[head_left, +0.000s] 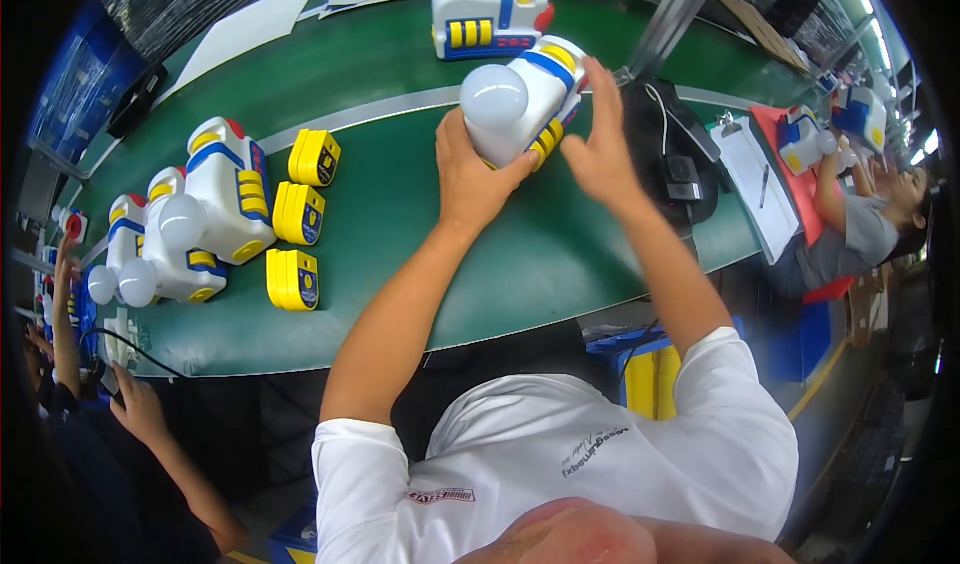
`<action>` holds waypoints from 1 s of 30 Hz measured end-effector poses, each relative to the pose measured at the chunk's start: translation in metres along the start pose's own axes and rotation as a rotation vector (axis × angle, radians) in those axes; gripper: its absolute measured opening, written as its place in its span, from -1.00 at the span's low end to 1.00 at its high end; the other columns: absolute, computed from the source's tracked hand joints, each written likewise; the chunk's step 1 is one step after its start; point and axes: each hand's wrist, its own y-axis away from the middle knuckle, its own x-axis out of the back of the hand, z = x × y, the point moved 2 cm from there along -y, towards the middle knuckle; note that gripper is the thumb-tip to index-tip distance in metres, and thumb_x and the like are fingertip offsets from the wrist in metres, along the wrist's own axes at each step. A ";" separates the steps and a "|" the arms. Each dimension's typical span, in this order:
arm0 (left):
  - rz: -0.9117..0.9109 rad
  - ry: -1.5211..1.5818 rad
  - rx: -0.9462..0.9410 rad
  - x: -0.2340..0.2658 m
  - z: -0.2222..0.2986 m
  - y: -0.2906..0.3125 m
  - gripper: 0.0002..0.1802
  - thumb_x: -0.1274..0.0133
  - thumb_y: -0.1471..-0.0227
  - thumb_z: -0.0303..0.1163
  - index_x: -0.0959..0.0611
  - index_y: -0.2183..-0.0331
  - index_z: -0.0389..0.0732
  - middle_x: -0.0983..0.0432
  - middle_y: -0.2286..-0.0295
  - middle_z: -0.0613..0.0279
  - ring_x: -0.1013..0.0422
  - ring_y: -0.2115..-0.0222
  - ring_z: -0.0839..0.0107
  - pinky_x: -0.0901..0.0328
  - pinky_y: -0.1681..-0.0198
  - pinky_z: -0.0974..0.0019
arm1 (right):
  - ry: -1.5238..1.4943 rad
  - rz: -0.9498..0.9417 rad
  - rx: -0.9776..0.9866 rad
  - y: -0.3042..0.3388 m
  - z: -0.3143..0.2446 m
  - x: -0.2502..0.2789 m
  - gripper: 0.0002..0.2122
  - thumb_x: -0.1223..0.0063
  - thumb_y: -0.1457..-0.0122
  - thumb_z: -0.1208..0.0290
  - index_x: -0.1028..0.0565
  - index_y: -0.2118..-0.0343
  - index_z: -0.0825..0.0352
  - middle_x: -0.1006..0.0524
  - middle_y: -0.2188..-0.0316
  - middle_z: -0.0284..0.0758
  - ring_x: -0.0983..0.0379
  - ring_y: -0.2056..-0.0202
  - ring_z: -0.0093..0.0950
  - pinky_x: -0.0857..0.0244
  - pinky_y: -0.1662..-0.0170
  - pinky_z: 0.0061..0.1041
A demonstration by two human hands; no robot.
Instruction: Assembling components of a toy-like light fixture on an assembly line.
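Above the green worktop, I hold a white plastic toy (538, 82) tilted, its far end raised toward the right. It has a blue band, yellow buttons and a large pale round dome (494, 97) at the near end. My left hand (470, 176) grips its lower end, thumb along the yellow buttons. At the toy's right side is my right hand (604, 149), fingers stretched and thumb apart; whether a fingertip touches the toy's far end is unclear. A similar toy (480, 24) stands just behind.
Several matching toys (225, 189) cluster on the left, beside yellow blocky pieces (298, 214). On the right are a black object with a cable (665, 154), a clipboard (755, 179) and a metal post (675, 24). Co-workers' arms (150, 419) appear at both sides.
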 end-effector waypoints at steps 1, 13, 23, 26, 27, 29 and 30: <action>0.016 -0.008 0.001 0.004 0.001 0.001 0.03 -0.44 0.33 -0.17 -0.25 -0.11 -0.30 -0.20 -0.05 -0.14 -0.18 -0.09 -0.06 -0.17 -0.16 0.01 | 0.218 -0.075 0.099 -0.014 -0.001 0.008 -0.20 -0.01 0.10 0.57 -0.08 -0.33 0.27 -0.10 -0.31 -0.04 0.12 -0.38 -0.08 0.30 -0.38 -0.18; 0.312 0.340 0.119 0.036 0.017 -0.019 -0.17 -0.44 0.36 -0.30 -0.43 0.03 -0.36 -0.42 0.11 0.00 -0.41 0.11 0.17 -0.28 -0.05 0.18 | -0.134 0.383 -0.030 -0.019 0.032 -0.028 -0.56 -0.06 0.04 0.62 -0.44 0.00 0.35 -0.48 0.02 -0.12 -0.39 -0.05 -0.20 -0.21 -0.15 -0.33; 0.528 1.087 0.523 0.101 0.039 -0.102 -0.15 -0.13 0.03 0.12 -0.27 -0.18 -0.09 -0.28 -0.12 0.02 -0.31 -0.09 0.01 -0.20 -0.14 -0.24 | -0.063 0.196 0.216 0.003 0.007 -0.069 -0.59 -0.05 0.06 0.57 -0.46 0.05 0.27 -0.49 0.11 -0.22 -0.33 -0.05 -0.21 0.01 -0.20 0.00; 0.495 1.048 0.534 0.103 0.046 -0.124 -0.13 -0.14 0.04 0.13 -0.27 -0.19 -0.08 -0.27 -0.13 0.04 -0.29 -0.12 0.00 -0.13 -0.16 -0.30 | -0.052 0.174 0.191 0.006 0.017 -0.070 -0.61 -0.05 0.06 0.58 -0.47 0.07 0.28 -0.50 0.14 -0.24 -0.34 -0.04 -0.22 0.01 -0.21 -0.02; 0.512 1.033 0.563 0.099 0.050 -0.130 -0.14 -0.13 0.04 0.14 -0.27 -0.19 -0.06 -0.27 -0.13 0.04 -0.28 -0.13 0.00 -0.10 -0.17 -0.31 | -0.071 0.163 0.199 0.007 0.021 -0.070 -0.62 -0.05 0.06 0.58 -0.47 0.09 0.28 -0.49 0.16 -0.24 -0.34 -0.03 -0.23 0.01 -0.21 -0.03; 0.528 1.025 0.580 0.092 0.056 -0.140 -0.15 -0.11 0.03 0.14 -0.27 -0.20 -0.03 -0.26 -0.14 0.05 -0.27 -0.14 0.02 -0.06 -0.18 -0.34 | -0.089 0.163 0.199 0.009 0.026 -0.071 -0.64 -0.06 0.06 0.57 -0.48 0.11 0.29 -0.49 0.18 -0.24 -0.35 -0.02 -0.24 0.01 -0.21 -0.03; 0.530 1.006 0.579 0.093 0.057 -0.144 -0.16 -0.11 0.02 0.13 -0.27 -0.20 -0.02 -0.25 -0.15 0.06 -0.25 -0.15 0.03 -0.05 -0.19 -0.34 | -0.091 0.149 0.199 0.009 0.026 -0.071 -0.65 -0.06 0.06 0.57 -0.49 0.12 0.30 -0.49 0.19 -0.24 -0.35 -0.01 -0.25 0.01 -0.21 -0.04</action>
